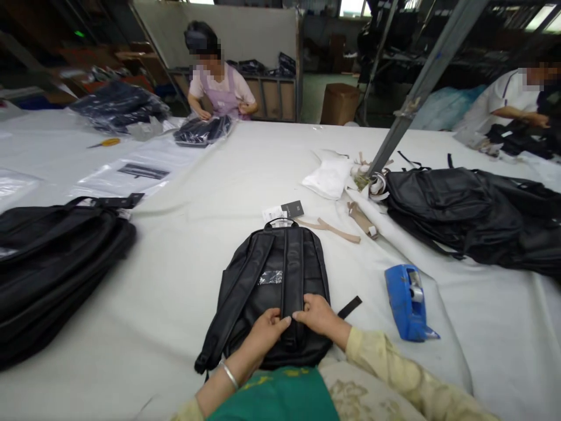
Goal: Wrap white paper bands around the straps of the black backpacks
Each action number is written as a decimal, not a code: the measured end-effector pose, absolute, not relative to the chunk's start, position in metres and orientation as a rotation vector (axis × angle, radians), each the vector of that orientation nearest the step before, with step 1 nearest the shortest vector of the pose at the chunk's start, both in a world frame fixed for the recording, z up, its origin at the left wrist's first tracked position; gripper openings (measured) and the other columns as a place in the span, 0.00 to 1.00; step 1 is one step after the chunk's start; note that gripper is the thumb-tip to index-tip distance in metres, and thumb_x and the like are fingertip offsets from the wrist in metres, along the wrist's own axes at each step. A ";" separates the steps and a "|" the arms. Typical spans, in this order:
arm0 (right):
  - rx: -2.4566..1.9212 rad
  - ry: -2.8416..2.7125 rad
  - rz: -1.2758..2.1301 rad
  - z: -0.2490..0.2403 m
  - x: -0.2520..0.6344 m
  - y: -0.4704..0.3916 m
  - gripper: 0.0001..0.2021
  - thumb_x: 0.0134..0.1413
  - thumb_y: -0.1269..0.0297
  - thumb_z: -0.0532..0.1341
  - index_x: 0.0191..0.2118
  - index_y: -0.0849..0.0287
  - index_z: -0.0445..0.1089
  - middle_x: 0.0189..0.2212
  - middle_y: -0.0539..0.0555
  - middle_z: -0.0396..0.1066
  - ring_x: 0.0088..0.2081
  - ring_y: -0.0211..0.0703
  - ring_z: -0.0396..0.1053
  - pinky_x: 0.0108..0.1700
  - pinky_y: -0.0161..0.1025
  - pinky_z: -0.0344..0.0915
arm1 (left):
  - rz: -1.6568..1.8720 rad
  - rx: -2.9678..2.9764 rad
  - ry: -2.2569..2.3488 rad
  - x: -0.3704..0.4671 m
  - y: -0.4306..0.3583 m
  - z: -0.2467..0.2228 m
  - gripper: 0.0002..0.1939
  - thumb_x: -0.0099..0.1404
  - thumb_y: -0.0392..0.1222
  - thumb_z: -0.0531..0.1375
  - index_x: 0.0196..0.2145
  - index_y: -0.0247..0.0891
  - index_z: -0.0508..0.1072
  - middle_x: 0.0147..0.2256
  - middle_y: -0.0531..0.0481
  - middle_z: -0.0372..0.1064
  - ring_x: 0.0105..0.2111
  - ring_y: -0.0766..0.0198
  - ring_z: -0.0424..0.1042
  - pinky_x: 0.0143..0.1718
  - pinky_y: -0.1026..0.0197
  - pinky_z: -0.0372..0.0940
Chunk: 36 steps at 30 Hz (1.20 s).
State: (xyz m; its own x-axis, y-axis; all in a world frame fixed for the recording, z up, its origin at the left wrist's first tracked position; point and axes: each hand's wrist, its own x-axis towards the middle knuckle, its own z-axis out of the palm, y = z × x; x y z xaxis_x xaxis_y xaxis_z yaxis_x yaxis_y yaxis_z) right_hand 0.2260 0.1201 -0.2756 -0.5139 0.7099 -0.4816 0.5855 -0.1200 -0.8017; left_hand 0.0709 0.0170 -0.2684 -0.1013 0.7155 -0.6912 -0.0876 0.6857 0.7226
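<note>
A black backpack (272,304) lies back side up on the white table in front of me, its top handle pointing away. My left hand (266,332) and my right hand (316,314) grip the right shoulder strap (293,269) from either side, low on its length, thumbs on top. The left shoulder strap (241,298) slants down to the lower left. Shiny clear film (270,277) shows between the straps. A black hang tag (293,209) and a white label lie by the handle. From the lower right side sticks a short webbing end (350,306).
To the right sits a blue tape dispenser (407,301). Black backpacks are piled at the left (56,257) and right (460,210). A slanted metal post (421,88) rises beyond scraps of brown paper (335,230). Across the table a co-worker (219,88) handles a bagged black item; another person works far right.
</note>
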 end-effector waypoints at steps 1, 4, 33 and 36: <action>-1.478 -1.958 1.781 -0.267 0.223 0.125 0.08 0.42 0.67 0.66 0.24 0.61 0.66 0.16 0.43 0.59 0.21 0.33 0.58 0.25 0.33 0.54 | 0.767 0.476 1.455 0.073 0.018 -0.259 0.32 0.54 0.60 0.64 0.49 0.35 0.70 0.43 0.37 0.76 0.42 0.50 0.76 0.39 0.51 0.71; -1.263 -1.744 1.873 -0.228 0.218 0.148 0.09 0.45 0.63 0.65 0.23 0.61 0.65 0.17 0.43 0.60 0.22 0.32 0.57 0.26 0.31 0.55 | 0.894 0.349 1.203 0.072 0.032 -0.220 0.28 0.52 0.53 0.69 0.47 0.35 0.72 0.39 0.41 0.77 0.38 0.57 0.76 0.38 0.57 0.71; -0.984 -1.168 2.084 -0.210 0.275 0.143 0.20 0.45 0.48 0.66 0.34 0.62 0.67 0.24 0.50 0.70 0.24 0.38 0.70 0.26 0.34 0.60 | 1.272 0.237 1.218 0.111 0.150 -0.146 0.08 0.64 0.41 0.61 0.35 0.32 0.71 0.29 0.41 0.75 0.27 0.58 0.76 0.29 0.56 0.73; -1.099 -1.263 1.871 -0.206 0.255 0.160 0.18 0.41 0.51 0.68 0.28 0.63 0.68 0.23 0.51 0.72 0.21 0.35 0.67 0.24 0.33 0.58 | 1.287 0.258 1.223 0.111 0.148 -0.150 0.10 0.65 0.43 0.60 0.32 0.31 0.70 0.27 0.42 0.74 0.23 0.60 0.74 0.24 0.59 0.70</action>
State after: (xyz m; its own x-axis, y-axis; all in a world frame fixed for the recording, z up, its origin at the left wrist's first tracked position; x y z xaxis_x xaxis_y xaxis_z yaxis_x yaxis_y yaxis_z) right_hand 0.2550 0.1604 -0.2061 -0.4611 0.8377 -0.2926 -0.0419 -0.3500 -0.9358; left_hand 0.1110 0.1483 -0.1501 -0.1965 0.8194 -0.5385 -0.5794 0.3460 0.7379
